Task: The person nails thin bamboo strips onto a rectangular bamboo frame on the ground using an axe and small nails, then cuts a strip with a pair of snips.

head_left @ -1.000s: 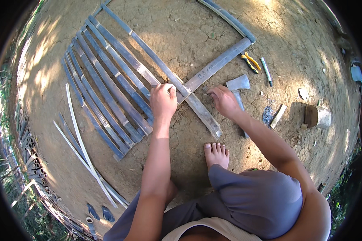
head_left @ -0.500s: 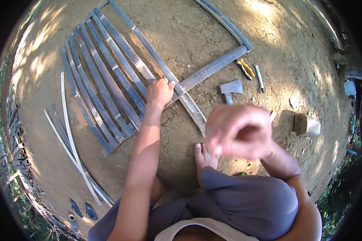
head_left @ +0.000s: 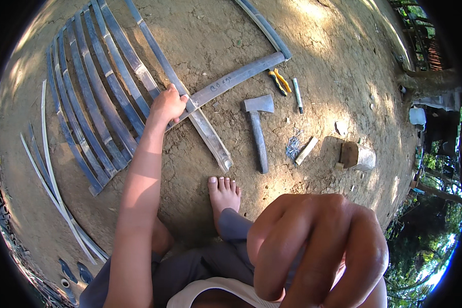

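My left hand (head_left: 167,106) is closed on the end of a bamboo slat, where the slat meets the crosspiece (head_left: 241,78) of a split-bamboo frame. Several long grey bamboo slats (head_left: 109,73) lie side by side to the left of that hand. A side rail (head_left: 209,136) runs under the crosspiece, its near end close to my bare foot. Large and near the camera, my right hand (head_left: 323,241) is raised over my knee with its fingers curled in. Whatever those fingers hold, if anything, is hidden.
An axe (head_left: 259,138) lies right of the rail. Beyond it are yellow-and-black pliers (head_left: 280,82) and a marker (head_left: 298,97). A pile of nails (head_left: 293,147) sits beside a short wood stick (head_left: 306,150). A wood block (head_left: 358,156) stands farther right; thin strips (head_left: 50,138) lie at left.
My right hand has come down and closer to the camera, uncovering the axe handle, nails and stick. The view has swung right. My left hand stays at the same joint of the frame.
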Action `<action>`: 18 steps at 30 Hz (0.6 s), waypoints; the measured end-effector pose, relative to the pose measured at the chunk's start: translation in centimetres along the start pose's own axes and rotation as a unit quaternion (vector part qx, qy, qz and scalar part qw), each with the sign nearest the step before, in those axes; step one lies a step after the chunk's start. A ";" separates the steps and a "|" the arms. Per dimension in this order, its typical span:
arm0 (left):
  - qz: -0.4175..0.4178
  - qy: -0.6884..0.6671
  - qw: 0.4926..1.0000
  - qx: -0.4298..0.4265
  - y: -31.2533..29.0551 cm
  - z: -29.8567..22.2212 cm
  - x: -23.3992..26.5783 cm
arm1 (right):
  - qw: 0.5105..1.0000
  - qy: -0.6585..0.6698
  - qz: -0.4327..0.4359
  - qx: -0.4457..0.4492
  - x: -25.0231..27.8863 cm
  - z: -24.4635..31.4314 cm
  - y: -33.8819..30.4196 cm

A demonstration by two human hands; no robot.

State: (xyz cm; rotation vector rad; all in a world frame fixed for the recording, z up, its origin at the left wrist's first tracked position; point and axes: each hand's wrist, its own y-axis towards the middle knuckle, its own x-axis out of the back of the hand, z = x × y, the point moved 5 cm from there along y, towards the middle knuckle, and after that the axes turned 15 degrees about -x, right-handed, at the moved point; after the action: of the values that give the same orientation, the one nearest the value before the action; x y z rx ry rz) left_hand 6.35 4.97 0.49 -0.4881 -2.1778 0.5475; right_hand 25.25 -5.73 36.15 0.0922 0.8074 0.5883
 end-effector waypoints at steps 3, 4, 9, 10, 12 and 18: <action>-0.023 0.016 1.000 0.008 -0.8 1.0 0.5 | 0.998 0.003 0.052 -0.034 1.0 -1.3 -0.5; -0.030 0.017 0.999 0.014 -1.3 1.3 0.8 | 0.994 -0.060 0.029 -0.086 3.2 -3.2 -0.4; -0.008 0.010 1.000 -0.006 -0.6 -1.6 1.1 | 0.635 -0.703 -0.066 -0.314 19.4 -15.6 -6.1; -0.008 0.010 1.000 -0.002 -0.8 -1.3 1.3 | 0.579 -0.733 -0.047 -0.353 20.4 -17.5 -7.5; -0.007 0.014 1.000 0.003 -0.8 -0.6 1.5 | 0.522 -0.751 -0.029 -0.403 21.5 -19.9 -9.3; -0.030 -0.018 0.999 -0.008 -2.0 0.8 2.6 | 0.601 -0.656 -0.094 -0.447 23.5 -21.7 -10.6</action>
State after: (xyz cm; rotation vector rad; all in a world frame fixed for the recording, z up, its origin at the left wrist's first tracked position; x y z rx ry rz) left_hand 3.88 4.52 2.72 -0.4219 -2.2247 0.5100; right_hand 27.61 -5.24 2.56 -0.4595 -0.9875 0.4904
